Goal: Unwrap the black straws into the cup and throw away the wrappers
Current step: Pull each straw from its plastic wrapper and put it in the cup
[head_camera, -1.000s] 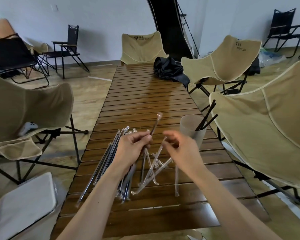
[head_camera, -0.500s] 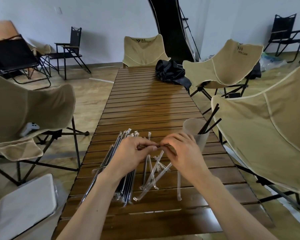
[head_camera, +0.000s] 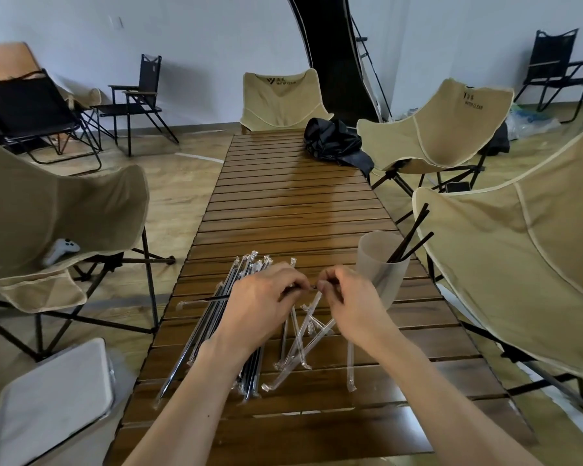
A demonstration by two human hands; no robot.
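The long slatted brown wooden table (head_camera: 293, 210) runs away from the person, flanked by tan fabric folding chairs (head_camera: 535, 250); its far half lies bare apart from a crumpled black cloth bag (head_camera: 334, 142). Toward the right edge stands a frosted translucent plastic cup (head_camera: 379, 264) with a few bare black straws (head_camera: 413, 235) leaning out of it. A bundle of wrapped black straws (head_camera: 216, 327) lies left of centre, long axes running away from the person, with empty clear wrappers (head_camera: 303, 341) scattered beside it. Above these, the left hand (head_camera: 263, 301) and right hand (head_camera: 350, 304) meet, fingers curled, pinching one wrapped straw (head_camera: 216, 298) lying crosswise, its tail pointing left. The cup is just beyond the right hand, so that hand seems better placed to carry the freed straw there.
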